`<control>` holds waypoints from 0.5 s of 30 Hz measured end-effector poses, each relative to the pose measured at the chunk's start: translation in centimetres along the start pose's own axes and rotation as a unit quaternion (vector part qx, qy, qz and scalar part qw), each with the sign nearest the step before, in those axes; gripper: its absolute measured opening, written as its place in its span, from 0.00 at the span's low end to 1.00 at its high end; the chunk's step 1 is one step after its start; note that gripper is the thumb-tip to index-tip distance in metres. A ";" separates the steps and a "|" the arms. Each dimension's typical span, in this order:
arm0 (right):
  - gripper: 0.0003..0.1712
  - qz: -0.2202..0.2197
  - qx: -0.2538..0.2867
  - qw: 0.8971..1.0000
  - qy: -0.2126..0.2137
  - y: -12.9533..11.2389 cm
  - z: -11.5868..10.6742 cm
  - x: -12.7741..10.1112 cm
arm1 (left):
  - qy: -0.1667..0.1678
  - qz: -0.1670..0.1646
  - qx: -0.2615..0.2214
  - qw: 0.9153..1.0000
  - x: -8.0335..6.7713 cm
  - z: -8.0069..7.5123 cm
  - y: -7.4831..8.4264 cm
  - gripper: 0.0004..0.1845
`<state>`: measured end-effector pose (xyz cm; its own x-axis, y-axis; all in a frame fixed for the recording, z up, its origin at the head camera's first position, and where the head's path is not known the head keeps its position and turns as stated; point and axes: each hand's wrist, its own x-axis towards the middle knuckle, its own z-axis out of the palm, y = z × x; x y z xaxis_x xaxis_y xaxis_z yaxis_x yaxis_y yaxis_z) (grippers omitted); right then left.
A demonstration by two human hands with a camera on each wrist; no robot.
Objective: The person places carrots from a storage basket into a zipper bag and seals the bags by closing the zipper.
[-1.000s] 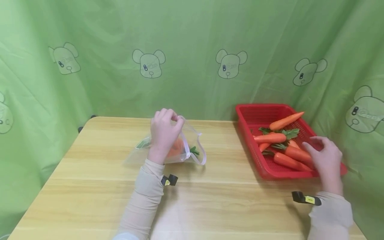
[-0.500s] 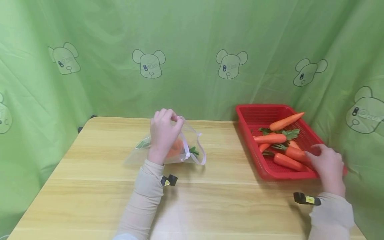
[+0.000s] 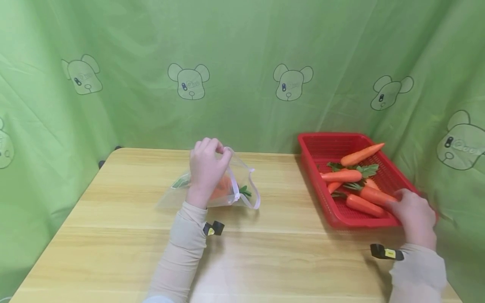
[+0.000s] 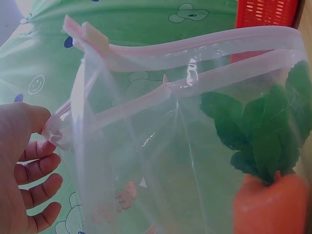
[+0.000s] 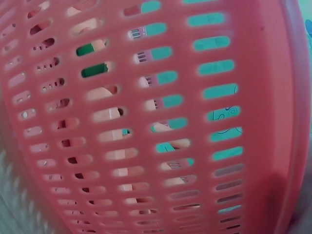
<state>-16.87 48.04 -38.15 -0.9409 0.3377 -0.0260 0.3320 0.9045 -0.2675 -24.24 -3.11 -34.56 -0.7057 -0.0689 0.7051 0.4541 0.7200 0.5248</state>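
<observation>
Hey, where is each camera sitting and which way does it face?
Head: worn on the head, looking forward and down at the table; left hand, right hand and sleeves show.
Left wrist: worn there, facing the clear bag; left hand at the left edge.
Right wrist: worn there, facing the red basket up close; no hand clearly visible.
Head and left wrist share bag and basket.

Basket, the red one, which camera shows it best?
The head view: nearly the whole basket shows, carrots included, with the right hand covering part of its near right corner. The right wrist view shows its slotted plastic up close, not the whole; the left wrist view catches a piece at top right.
</observation>
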 end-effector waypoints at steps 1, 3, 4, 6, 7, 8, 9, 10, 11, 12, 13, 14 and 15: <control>0.41 0.000 0.000 1.000 -0.001 0.0 -0.1 0.0 | -0.001 -0.001 -0.001 1.000 0.0 0.0 0.0 0.07; 0.40 -0.005 0.004 1.000 0.001 0.0 -0.1 -0.1 | -0.002 -0.003 -0.002 1.000 0.0 0.0 0.1 0.07; 0.39 -0.010 0.005 1.000 0.004 0.1 -0.1 -0.1 | -0.003 -0.004 -0.003 1.000 0.0 0.0 0.1 0.07; 0.36 -0.021 0.007 1.000 0.013 0.3 -0.1 -0.2 | -0.005 -0.007 -0.003 1.000 0.0 -0.1 0.1 0.07; 0.36 -0.024 0.010 1.000 0.015 0.3 -0.1 -0.2 | -0.006 -0.008 -0.002 1.000 0.0 -0.1 0.1 0.07; 0.34 -0.029 0.009 0.999 0.021 0.5 -0.1 -0.2 | -0.006 -0.009 -0.002 1.000 0.0 0.0 0.1 0.07; 0.33 -0.031 0.008 0.999 0.026 0.6 -0.2 -0.2 | -0.007 -0.010 -0.001 1.000 0.0 -0.1 0.1 0.07; 0.31 -0.032 0.008 0.999 0.030 0.7 -0.2 -0.2 | -0.008 -0.011 -0.001 1.000 0.0 -0.1 0.1 0.07; 0.30 -0.032 0.008 0.999 0.032 0.9 -0.3 -0.2 | -0.008 -0.012 -0.001 1.000 0.0 -0.1 0.1 0.07; 0.29 -0.030 0.007 0.999 0.034 1.0 -0.4 -0.2 | -0.008 -0.012 -0.001 1.000 0.0 -0.1 0.1 0.07; 0.28 -0.029 0.008 0.999 0.036 1.1 -0.5 -0.2 | -0.008 -0.012 -0.001 1.000 0.0 -0.1 0.1 0.07; 0.27 -0.028 0.009 0.999 0.039 1.1 -0.6 -0.2 | -0.008 -0.012 -0.001 1.000 0.0 -0.1 0.1 0.07; 0.27 -0.026 0.011 0.999 0.039 1.2 -0.7 -0.3 | -0.008 -0.011 -0.001 1.000 0.0 -0.1 0.1 0.07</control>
<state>-16.15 49.17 -37.75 -0.9486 0.3098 0.0646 0.2794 0.9158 -0.2885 -24.14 -3.11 -34.52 -0.7245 -0.0741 0.6853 0.4389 0.7170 0.5415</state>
